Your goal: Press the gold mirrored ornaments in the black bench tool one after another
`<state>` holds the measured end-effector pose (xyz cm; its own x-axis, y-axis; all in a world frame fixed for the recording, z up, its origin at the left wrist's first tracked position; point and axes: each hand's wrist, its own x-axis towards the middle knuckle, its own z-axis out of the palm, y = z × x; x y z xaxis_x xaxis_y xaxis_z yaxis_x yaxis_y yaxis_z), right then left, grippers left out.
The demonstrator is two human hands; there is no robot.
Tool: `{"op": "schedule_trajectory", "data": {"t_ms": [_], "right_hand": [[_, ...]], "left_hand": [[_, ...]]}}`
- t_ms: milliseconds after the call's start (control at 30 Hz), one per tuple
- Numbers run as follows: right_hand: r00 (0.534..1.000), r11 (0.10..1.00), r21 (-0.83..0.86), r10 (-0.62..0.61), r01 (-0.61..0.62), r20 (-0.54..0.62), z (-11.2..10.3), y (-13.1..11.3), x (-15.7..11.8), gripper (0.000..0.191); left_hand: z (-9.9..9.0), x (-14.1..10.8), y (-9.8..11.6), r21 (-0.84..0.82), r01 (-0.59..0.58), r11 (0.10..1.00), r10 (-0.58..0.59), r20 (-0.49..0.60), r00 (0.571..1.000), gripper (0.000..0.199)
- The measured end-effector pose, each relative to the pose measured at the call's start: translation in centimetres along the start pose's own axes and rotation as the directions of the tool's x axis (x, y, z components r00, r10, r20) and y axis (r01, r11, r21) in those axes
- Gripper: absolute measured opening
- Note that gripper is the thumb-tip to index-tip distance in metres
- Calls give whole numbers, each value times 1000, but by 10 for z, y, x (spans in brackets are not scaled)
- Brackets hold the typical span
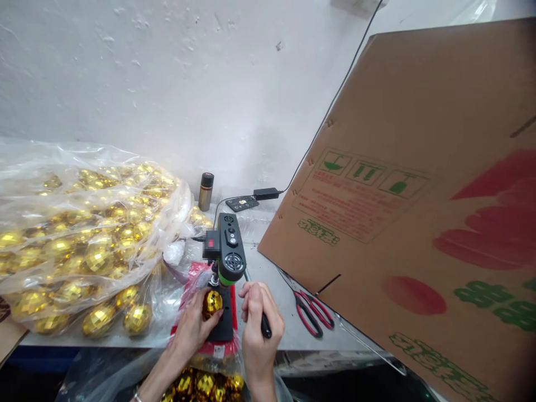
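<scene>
Under the head of a small black machine with a green ring, my left hand holds a gold mirrored ball between thumb and fingers. The ball sits at the machine's black base, which rests on a red sheet. Just right of the base, my right hand is closed round a lever handle; its black end sticks out below the fingers.
A clear bag of gold balls fills the left. More balls lie below the table edge. Red-handled scissors, a large cardboard box, a spray can, a phone and a black adapter stand around.
</scene>
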<state>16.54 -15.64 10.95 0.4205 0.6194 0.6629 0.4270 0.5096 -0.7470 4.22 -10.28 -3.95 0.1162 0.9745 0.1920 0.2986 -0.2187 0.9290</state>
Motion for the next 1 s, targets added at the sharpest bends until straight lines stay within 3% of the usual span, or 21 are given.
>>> {"op": "schedule_trajectory", "data": {"t_ms": [133,367,667,1000], "right_hand": [[999,1000,3,-25,24,20,-2,0,-1,39],[996,997,-5,-74,74,44,-6,6,-8,35],[979,979,4,-203,203,4,-2,45,-37,32],[986,988,-4,-156,156,-57,4,62,-51,33]], "left_hand": [[6,-1,0,186,-35,982,30,31,999,47],[9,6,-14,353,-173,919,168,45,985,46],[7,6,-11,352,-170,920,124,149,981,47],[9,6,-8,346,-159,925,112,153,982,46]]}}
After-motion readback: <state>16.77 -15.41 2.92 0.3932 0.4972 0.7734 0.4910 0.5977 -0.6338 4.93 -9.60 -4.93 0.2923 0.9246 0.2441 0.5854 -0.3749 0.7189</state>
